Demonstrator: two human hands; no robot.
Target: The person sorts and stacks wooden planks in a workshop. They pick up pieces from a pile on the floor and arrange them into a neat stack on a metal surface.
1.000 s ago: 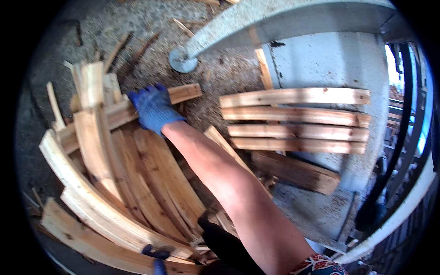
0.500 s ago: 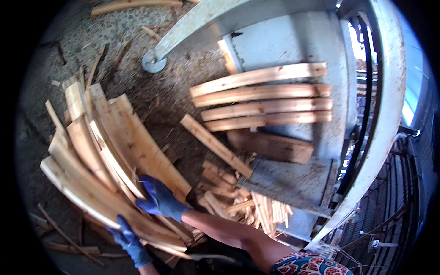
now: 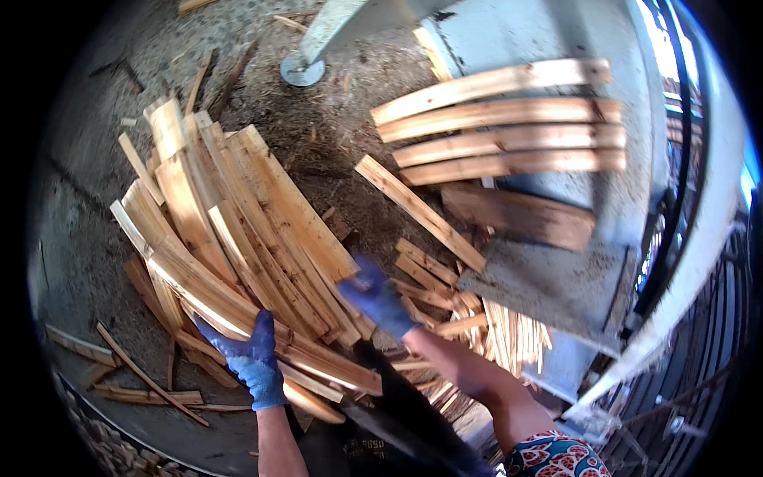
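A heap of long, pale wooden boards [image 3: 282, 230] lies fanned out on the ground at the left. My left hand [image 3: 253, 358], in a blue glove, grips the near edge of one long board [image 3: 199, 278] on the near side of this heap, thumb and fingers apart around it. By the heap's right edge is my right hand [image 3: 377, 298], also in a blue glove. It is blurred, its fingers look loosely apart, and I see nothing in them.
Several wooden strips [image 3: 509, 143] lie side by side on a grey metal surface at the right, above a darker board [image 3: 520, 215]. One strip [image 3: 421, 211] slants beside them. Short offcuts [image 3: 509, 338] pile up below. A metal leg with a round foot [image 3: 304, 70] stands at the top.
My right hand has come off the boards and moved right. My left hand has come up onto the near board's edge. The whole view has shifted, with the boards further right.
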